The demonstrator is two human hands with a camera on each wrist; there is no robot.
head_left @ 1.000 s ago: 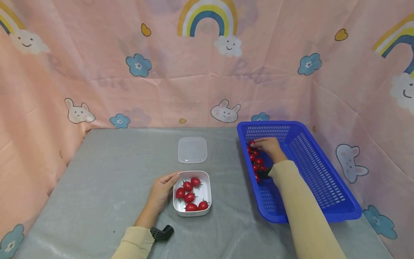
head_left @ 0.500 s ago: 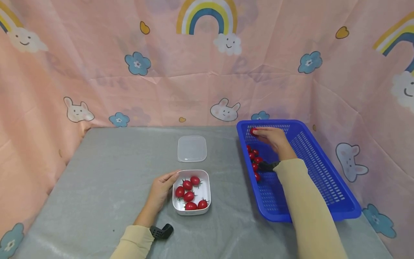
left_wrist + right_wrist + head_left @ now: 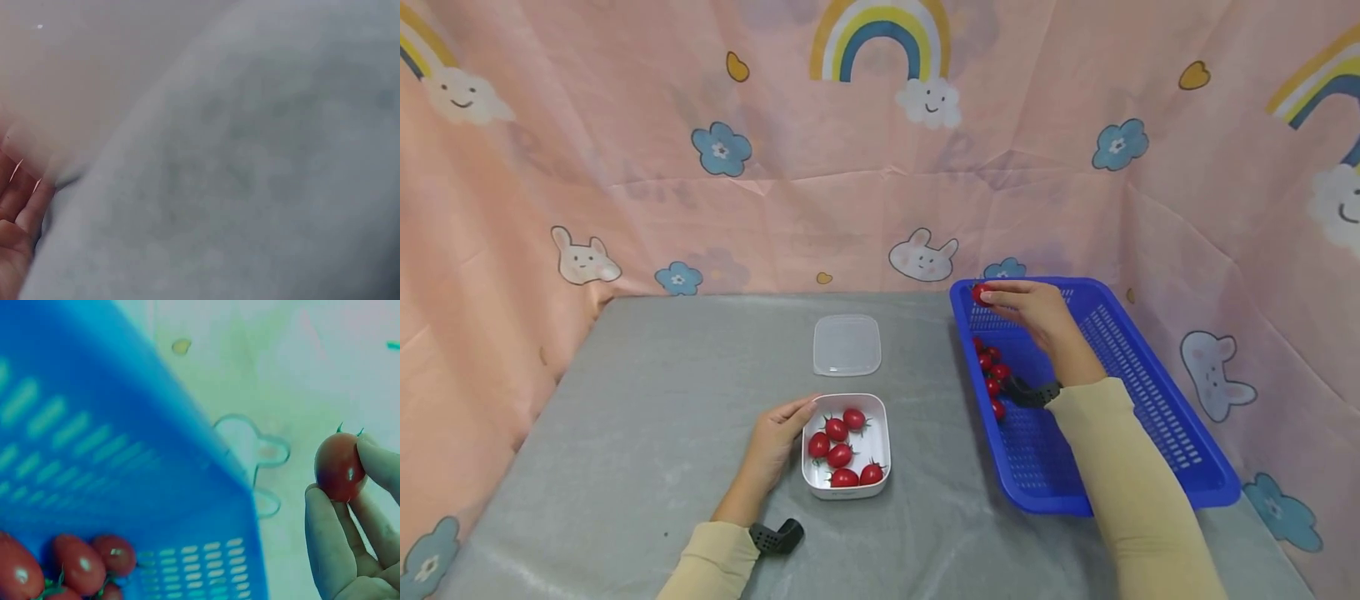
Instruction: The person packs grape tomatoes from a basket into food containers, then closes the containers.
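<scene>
A cherry tomato [image 3: 337,465], probably light and bruisable, is side-pinched in the right hand [image 3: 1039,315]; the left hand [image 3: 773,437] is outstretched.

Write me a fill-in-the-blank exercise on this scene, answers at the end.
1. The box at the left hand holds ____ tomatoes.
2. The tomato in the right hand is coloured ____.
3. The basket stands to the person's ____ of the box.

Missing words: six; red; right.

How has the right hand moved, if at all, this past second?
Yes, the right hand moved up the head view toward the blue plastic basket's far rim.
</scene>
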